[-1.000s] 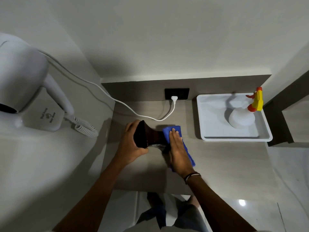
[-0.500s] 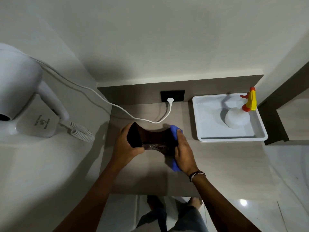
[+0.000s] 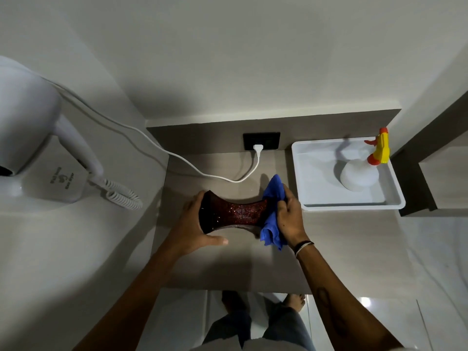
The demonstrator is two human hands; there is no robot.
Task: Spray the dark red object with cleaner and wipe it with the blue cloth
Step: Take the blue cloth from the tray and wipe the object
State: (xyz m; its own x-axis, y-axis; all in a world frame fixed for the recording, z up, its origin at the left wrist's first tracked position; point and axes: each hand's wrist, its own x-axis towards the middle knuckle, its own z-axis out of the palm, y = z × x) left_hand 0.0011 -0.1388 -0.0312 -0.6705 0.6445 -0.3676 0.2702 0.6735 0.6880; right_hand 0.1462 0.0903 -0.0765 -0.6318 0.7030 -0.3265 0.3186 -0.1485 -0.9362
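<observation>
The dark red object [image 3: 235,212] is a glittery, waisted vase held on its side above the grey counter [image 3: 228,264]. My left hand [image 3: 195,224] grips its wide left end. My right hand [image 3: 288,215] presses the bunched blue cloth [image 3: 272,214] around its right end, which the cloth hides. The white spray bottle [image 3: 358,177] with a yellow and orange trigger head stands in the white tray [image 3: 319,207] to the right, apart from both hands.
A white wall-mounted hair dryer [image 3: 25,127] with a coiled cord hangs at the left. Its white cable [image 3: 177,158] crosses the counter to a black socket [image 3: 262,141] on the back wall. My legs and bare feet show below the counter's front edge.
The vase has been turned so its glittery side faces up. My right hand has slid the cloth from the middle of the vase to its right end, bunching it.
</observation>
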